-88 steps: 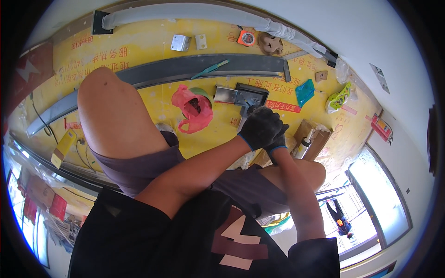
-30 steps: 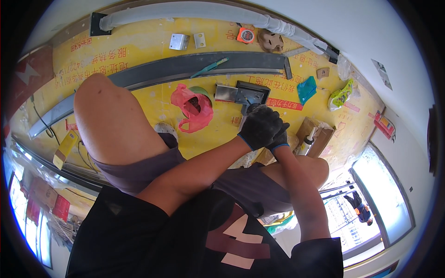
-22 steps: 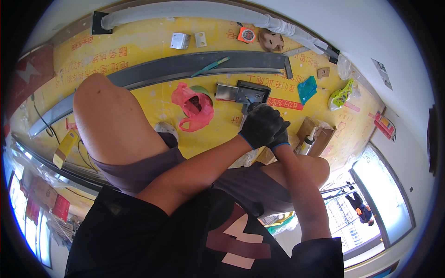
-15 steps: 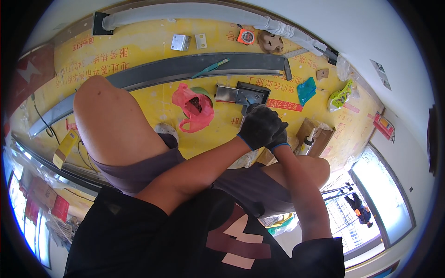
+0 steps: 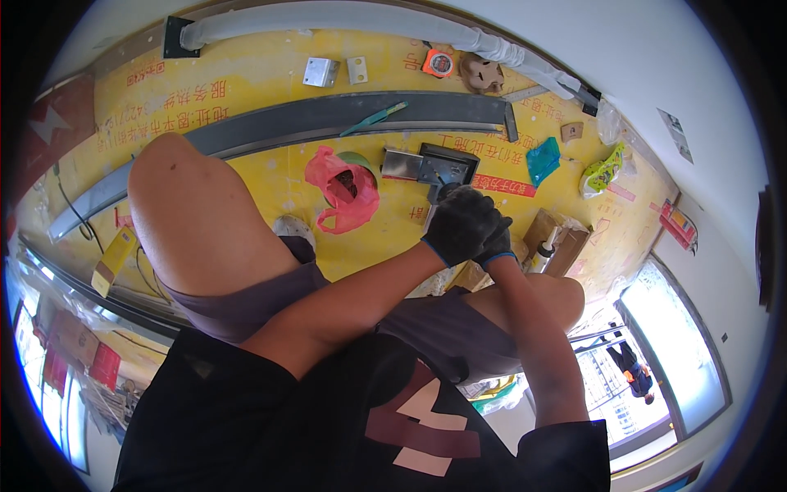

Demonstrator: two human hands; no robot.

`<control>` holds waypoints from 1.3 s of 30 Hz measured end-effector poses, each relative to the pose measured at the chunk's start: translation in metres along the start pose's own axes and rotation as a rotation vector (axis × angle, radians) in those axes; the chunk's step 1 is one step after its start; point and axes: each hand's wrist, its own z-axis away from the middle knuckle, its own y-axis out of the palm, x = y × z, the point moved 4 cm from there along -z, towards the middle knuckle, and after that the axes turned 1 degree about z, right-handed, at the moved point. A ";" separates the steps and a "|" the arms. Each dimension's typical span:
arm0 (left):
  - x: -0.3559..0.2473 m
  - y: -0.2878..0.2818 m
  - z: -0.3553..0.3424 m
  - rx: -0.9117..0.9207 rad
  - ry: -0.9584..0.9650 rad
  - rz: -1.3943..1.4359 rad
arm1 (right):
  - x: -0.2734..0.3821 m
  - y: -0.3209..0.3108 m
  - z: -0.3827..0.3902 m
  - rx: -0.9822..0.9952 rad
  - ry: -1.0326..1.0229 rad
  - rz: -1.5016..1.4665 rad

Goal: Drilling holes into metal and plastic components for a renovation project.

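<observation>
My left hand [image 5: 457, 225], in a dark glove, is closed around what looks like a screwdriver; its thin shaft [image 5: 440, 178] points at a dark grey metal bracket [image 5: 453, 166]. Pressed against it from the right is my right hand [image 5: 497, 244], gloved too and closed, its grip mostly hidden. A shiny silver metal plate [image 5: 402, 163] adjoins the bracket's left side. Left of these lies a pink plastic bag [image 5: 332, 176] with dark small pieces in its opening. Beyond them stretches a long grey metal channel [image 5: 287, 119] with a green utility knife [image 5: 374, 119] on it.
On the yellow floor sheeting [image 5: 279, 66] lie silver brackets [image 5: 320, 72] and an orange tape measure [image 5: 438, 63]. A wrapped white tube [image 5: 328, 20] runs along the wall. An open cardboard box [image 5: 567, 244] stands by my right knee. Another person [image 5: 631, 369] is far off at the right.
Both hands keep their grip at the bracket and have barely shifted. The surrounding objects lie where they were.
</observation>
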 end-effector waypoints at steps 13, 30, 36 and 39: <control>-0.001 -0.002 0.000 -0.029 0.000 0.030 | -0.002 0.004 -0.002 0.047 0.008 0.001; 0.005 -0.003 0.001 -0.045 0.007 0.075 | 0.003 -0.004 -0.007 0.066 0.011 -0.039; 0.005 0.000 0.001 -0.044 -0.009 0.053 | -0.004 0.005 -0.008 0.029 0.008 -0.040; 0.000 0.002 -0.005 -0.081 0.010 0.070 | -0.033 0.013 -0.006 0.001 -0.045 0.067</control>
